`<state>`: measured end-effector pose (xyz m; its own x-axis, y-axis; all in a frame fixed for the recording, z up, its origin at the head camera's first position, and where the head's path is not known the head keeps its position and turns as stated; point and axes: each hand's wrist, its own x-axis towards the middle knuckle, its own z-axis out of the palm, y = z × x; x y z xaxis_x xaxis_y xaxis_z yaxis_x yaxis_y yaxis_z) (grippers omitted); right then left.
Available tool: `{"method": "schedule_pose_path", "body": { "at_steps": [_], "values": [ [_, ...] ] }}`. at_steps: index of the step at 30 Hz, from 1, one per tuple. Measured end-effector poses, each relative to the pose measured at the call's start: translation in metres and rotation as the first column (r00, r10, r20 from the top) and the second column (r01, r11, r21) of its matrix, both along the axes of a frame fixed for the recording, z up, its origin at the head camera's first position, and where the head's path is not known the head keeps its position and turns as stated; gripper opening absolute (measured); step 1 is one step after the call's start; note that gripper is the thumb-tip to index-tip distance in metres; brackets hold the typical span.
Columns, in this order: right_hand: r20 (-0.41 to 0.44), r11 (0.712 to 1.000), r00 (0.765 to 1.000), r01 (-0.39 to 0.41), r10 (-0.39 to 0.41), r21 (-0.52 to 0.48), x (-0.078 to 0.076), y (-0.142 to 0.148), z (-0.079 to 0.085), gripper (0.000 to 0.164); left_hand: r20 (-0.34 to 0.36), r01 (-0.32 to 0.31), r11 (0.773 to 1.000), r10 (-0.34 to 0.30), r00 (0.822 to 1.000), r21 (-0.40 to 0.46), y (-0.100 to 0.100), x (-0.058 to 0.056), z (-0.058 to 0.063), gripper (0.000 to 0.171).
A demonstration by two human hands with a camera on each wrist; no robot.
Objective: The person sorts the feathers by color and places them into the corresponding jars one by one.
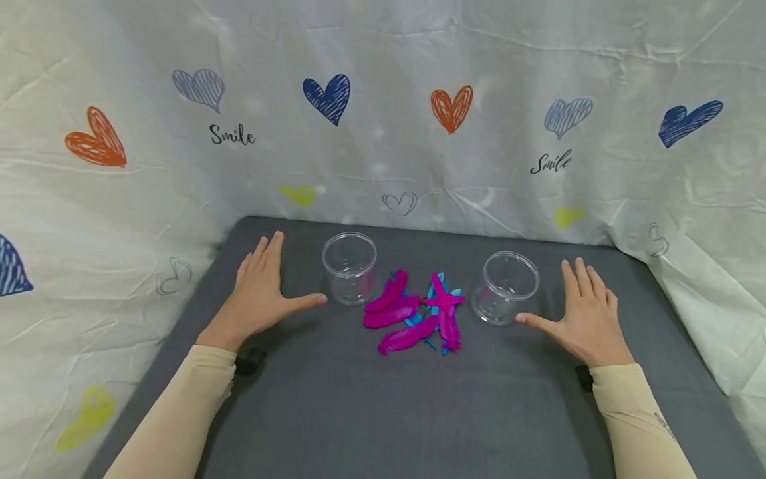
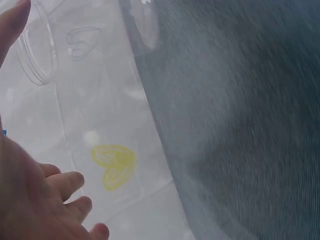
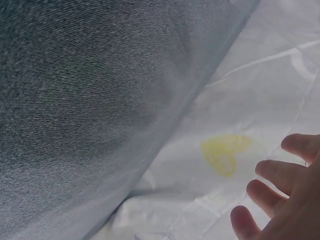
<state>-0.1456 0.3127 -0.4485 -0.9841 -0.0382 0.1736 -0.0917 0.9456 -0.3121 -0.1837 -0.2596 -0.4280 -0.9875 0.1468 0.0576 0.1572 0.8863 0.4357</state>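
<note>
Two clear plastic cups with wide rims stand upright on the grey table (image 1: 383,412). My left hand (image 1: 261,293) is held to the left of the left cup (image 1: 350,269), thumb stretched out toward it and fingers straight, holding nothing. On the other side, my right hand (image 1: 589,318) hovers beside the right cup (image 1: 505,287), its thumb tip close to the cup's base and its fingers spread. Between the cups lies a loose pile of magenta feathers (image 1: 395,313) with blue feathers (image 1: 445,346) partly hidden under them. In the left wrist view, the left cup's rim (image 2: 37,60) shows beyond the thumb.
A white curtain (image 1: 383,153) printed with hearts and the word Smile hangs behind the table and along its sides. Dark wrist straps (image 1: 250,361) show at both cuffs. The table's back edge runs just behind the cups.
</note>
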Motion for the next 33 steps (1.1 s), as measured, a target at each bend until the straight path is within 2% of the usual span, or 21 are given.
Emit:
{"method": "schedule_pose_path", "body": {
  "at_steps": [6, 12, 18, 21, 26, 29, 31, 33],
  "values": [
    [0.000, 1.000, 1.000, -0.008, 0.008, -0.011, 0.000, -0.001, 0.001, 0.136, 0.029, -0.039, 0.995, 0.037, 0.999, 0.094, 0.009, 0.001, -0.003, 0.143],
    [-0.016, 0.999, 1.000, -0.006, 0.005, -0.047, 0.005, 0.001, 0.008, 0.134, 0.062, -0.018, 0.989, 0.009, 0.998, 0.145, 0.022, -0.001, -0.004, 0.139],
    [-0.038, 0.995, 0.999, -0.042, 0.038, -0.088, -0.006, -0.014, 0.021, 0.133, 0.084, -0.027, 0.961, 0.004, 0.996, 0.273, 0.031, -0.001, -0.007, 0.138],
    [-0.055, 0.992, 0.998, -0.050, 0.044, -0.120, -0.009, -0.022, 0.029, 0.131, 0.094, -0.030, 0.926, -0.005, 0.996, 0.375, 0.038, -0.006, -0.008, 0.138],
    [-0.114, 0.973, 0.991, -0.088, 0.065, -0.212, -0.009, -0.042, 0.043, 0.125, 0.094, -0.032, 0.822, -0.026, 0.995, 0.568, 0.050, -0.016, -0.015, 0.130],
    [-0.167, 0.961, 0.982, -0.127, 0.088, -0.244, -0.009, -0.058, 0.052, 0.122, 0.084, -0.009, 0.771, -0.058, 0.995, 0.636, 0.055, -0.021, -0.022, 0.127],
    [-0.208, 0.955, 0.973, -0.156, 0.104, -0.253, -0.009, -0.069, 0.058, 0.119, 0.084, 0.002, 0.748, -0.077, 0.993, 0.664, 0.058, -0.023, -0.026, 0.126],
    [-0.255, 0.950, 0.959, -0.187, 0.122, -0.249, -0.011, -0.081, 0.064, 0.114, 0.083, 0.009, 0.739, -0.087, 0.993, 0.673, 0.061, -0.023, -0.030, 0.126]
  ]
}}
